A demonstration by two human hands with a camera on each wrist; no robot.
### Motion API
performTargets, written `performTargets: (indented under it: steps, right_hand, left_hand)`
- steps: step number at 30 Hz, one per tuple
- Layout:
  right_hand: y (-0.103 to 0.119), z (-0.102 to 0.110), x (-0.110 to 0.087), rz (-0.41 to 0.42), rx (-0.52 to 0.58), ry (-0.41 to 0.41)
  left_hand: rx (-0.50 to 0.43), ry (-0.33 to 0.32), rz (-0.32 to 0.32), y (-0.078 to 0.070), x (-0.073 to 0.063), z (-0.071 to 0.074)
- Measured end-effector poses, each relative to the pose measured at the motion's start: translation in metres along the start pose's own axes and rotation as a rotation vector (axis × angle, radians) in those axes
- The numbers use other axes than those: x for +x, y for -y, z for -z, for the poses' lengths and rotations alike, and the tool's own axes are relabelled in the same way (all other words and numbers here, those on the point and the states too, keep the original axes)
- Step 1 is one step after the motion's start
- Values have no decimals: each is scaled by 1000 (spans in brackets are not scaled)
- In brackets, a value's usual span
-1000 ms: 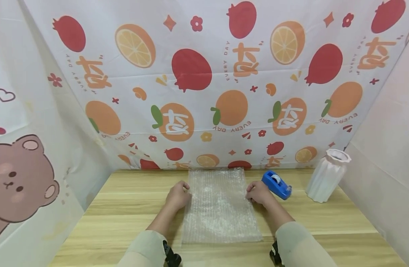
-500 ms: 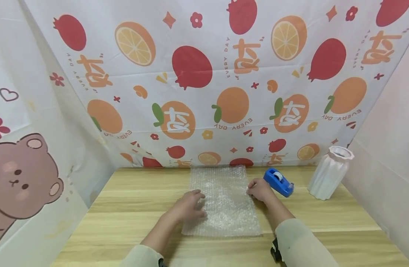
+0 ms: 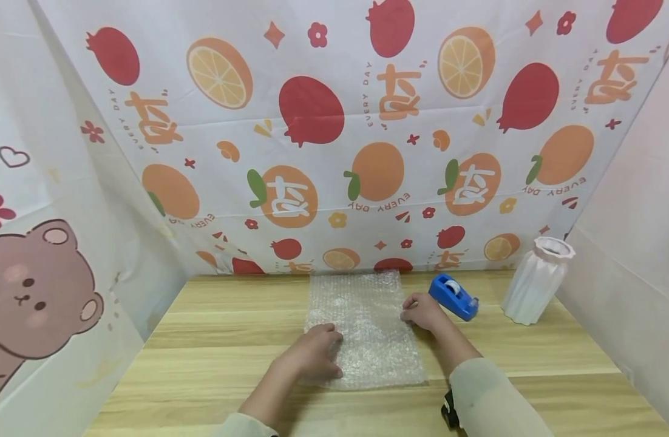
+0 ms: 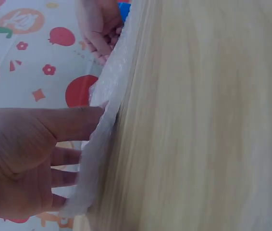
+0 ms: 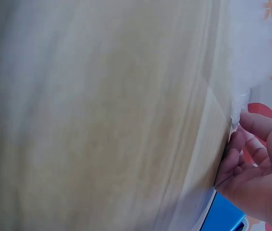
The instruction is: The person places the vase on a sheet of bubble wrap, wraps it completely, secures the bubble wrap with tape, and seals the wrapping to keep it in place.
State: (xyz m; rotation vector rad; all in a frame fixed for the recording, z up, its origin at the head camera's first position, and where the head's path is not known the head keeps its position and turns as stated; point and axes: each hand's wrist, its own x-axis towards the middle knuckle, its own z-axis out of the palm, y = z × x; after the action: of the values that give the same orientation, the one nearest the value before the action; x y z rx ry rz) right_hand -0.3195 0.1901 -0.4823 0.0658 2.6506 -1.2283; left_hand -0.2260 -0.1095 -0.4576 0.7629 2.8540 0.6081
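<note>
A clear sheet of bubble wrap (image 3: 367,321) lies flat on the wooden table, its far end at the patterned cloth. My left hand (image 3: 312,354) rests on its lower left part, thumb and fingers spread. In the left wrist view the left fingers (image 4: 65,178) stretch straight over the bubble wrap (image 4: 108,91). At the sheet's right edge is my right hand (image 3: 424,312). The right wrist view shows the right thumb (image 5: 256,124) and index finger pinching that edge, the other fingers curled on the tabletop.
A blue tape dispenser (image 3: 453,296) sits just right of my right hand. Further right stands a white ribbed vase (image 3: 536,282). The wooden table (image 3: 214,340) is bordered by a fruit-print cloth (image 3: 334,182) behind and pale cloths at the sides.
My left hand has left the sheet's left edge and moved right and nearer onto the bubble wrap. My right hand stays at the right edge.
</note>
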Motion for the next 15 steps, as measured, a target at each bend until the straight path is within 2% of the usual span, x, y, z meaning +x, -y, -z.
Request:
performTargets:
  steps: [5,9,12,15]
  right_hand:
    - [3,3,-7,4,41,50]
    - [6,15,-16,74,56,61]
    - [4,34,-23,187,25,-23]
    - [-1,61,-34,306,-13,-191]
  left_hand:
    - [11,3,15,3,0,-2]
    - [12,-4,26,4,-1,-1]
    - [6,-14,19,3,0,-3]
    - [-4,-9,18,2,2,-5]
